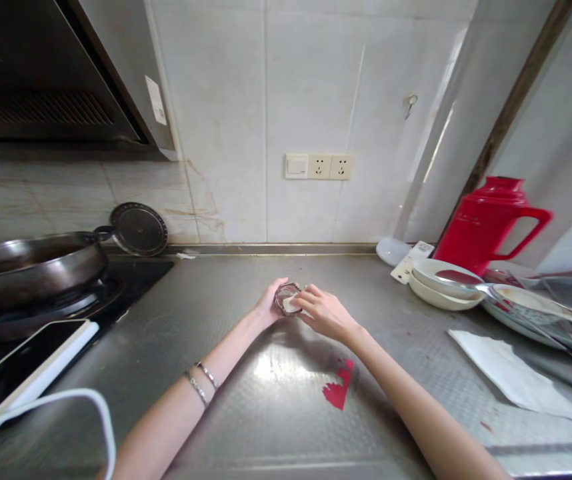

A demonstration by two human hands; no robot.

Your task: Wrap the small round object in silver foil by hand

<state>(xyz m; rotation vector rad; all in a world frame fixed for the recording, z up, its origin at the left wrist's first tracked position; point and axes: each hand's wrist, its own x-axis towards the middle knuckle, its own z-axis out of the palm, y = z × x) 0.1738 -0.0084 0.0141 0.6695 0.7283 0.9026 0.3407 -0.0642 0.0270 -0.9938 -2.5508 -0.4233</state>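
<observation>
My left hand (269, 304) is wrapped round the left side of a small clear glass cup (286, 291) with a dark-looking rim, tilted so its mouth faces me. Bent over the cup's right side is my right hand (322, 309), its fingertips at the mouth. They press a small white piece (292, 305), which looks like tissue, against the inside of the glass. Both hands are just above the metal countertop (246, 427). The cup's base is hidden.
On the left, a large pan (31, 263) sits on the stove, near a phone (31, 373) and white cable (91, 393). To the right are a red thermos (489, 223), stacked bowls (441, 293), plates (541, 327) and a white napkin (511, 370). A red scrap (339, 388) marks the counter.
</observation>
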